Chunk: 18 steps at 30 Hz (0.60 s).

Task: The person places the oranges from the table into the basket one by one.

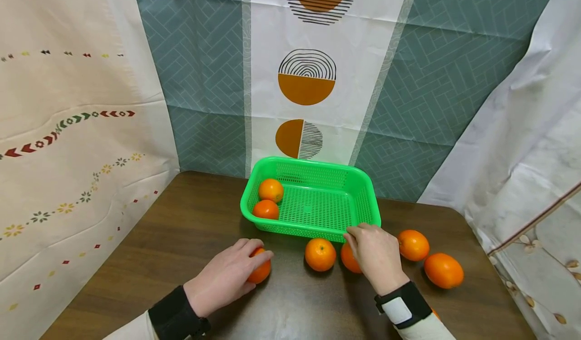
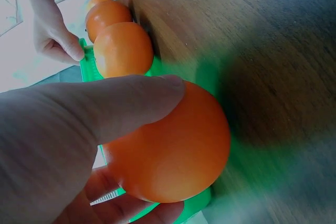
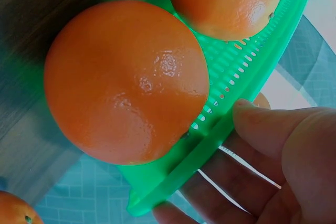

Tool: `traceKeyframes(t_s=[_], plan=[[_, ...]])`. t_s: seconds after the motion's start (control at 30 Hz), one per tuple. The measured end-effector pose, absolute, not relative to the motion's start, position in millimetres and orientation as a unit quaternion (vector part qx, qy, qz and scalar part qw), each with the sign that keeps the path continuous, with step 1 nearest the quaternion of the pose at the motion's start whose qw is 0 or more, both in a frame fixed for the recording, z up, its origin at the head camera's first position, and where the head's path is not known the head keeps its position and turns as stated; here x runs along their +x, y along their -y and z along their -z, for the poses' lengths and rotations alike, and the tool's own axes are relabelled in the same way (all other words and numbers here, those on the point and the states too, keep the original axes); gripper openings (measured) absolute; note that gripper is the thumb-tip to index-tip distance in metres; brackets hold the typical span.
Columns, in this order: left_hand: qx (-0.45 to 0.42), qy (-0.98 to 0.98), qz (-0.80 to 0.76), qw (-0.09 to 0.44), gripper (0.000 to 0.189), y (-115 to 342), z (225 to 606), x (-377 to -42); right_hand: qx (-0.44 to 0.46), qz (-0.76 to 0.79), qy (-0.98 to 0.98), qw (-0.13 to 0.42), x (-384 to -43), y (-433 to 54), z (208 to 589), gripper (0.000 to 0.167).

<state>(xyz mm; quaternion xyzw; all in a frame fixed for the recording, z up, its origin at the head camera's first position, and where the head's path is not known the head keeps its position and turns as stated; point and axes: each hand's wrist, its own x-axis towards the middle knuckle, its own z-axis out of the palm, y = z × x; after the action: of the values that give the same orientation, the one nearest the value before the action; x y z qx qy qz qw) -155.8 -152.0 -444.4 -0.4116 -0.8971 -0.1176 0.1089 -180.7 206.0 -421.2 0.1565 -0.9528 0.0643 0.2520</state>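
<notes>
In the head view, my left hand (image 1: 229, 274) holds an orange (image 1: 260, 266) on the table, left of the basket's near side. The left wrist view shows the thumb across this orange (image 2: 178, 150), with fingers curled beneath it. My right hand (image 1: 374, 254) grips the near right rim of a green plastic basket (image 1: 317, 228). In the right wrist view, the thumb lies on the rim (image 3: 210, 142) and the fingers curl around its outer side. Two oranges (image 1: 271, 190) sit at the basket's left end. Partly hidden behind my right hand is another orange (image 1: 349, 259).
An orange (image 1: 320, 255) stands in front of the basket, between my hands. Two more oranges (image 1: 413, 245) (image 1: 444, 271) lie right of my right hand on the brown wooden table (image 1: 190, 219). A sliver of orange shows by the right wristband (image 1: 403, 305). Patterned cloth (image 1: 204, 77) hangs behind.
</notes>
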Motion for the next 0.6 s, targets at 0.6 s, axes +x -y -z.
traceKeyframes(t_s=[0.6], plan=[[-0.398,0.901,0.117,0.126,0.075,143.8,421.6,-149.6,0.156,-0.064,0.954,0.249,-181.7,-206.2,422.1,0.012]])
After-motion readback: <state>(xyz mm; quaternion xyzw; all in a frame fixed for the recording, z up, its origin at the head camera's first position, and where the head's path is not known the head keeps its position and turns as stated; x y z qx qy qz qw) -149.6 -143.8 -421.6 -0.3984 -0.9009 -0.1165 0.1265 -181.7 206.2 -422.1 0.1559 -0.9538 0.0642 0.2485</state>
